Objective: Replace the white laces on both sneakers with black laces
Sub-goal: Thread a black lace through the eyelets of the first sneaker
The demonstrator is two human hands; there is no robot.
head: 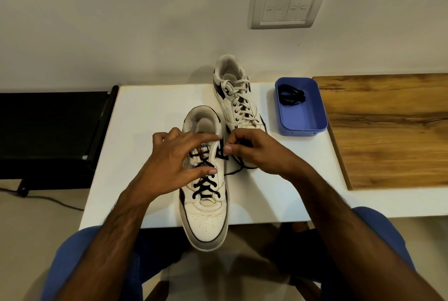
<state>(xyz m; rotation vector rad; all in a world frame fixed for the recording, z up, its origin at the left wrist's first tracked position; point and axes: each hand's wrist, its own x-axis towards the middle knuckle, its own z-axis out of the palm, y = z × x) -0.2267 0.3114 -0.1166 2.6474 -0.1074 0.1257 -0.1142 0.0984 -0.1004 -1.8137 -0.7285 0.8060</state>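
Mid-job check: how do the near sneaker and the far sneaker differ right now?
The near sneaker carries black laces; the far sneaker is laced in white. The near sneaker's toe overhangs the white table edge; the far sneaker sits fully on it, by the wall. The left hand rests on the near sneaker while the right hand pinches its black lace end; nobody touches the far sneaker. Both are white with dark trim, toes toward the person.

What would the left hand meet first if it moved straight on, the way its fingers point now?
Probably the right hand: the left hand points across the near sneaker toward it. Depth is unclear.
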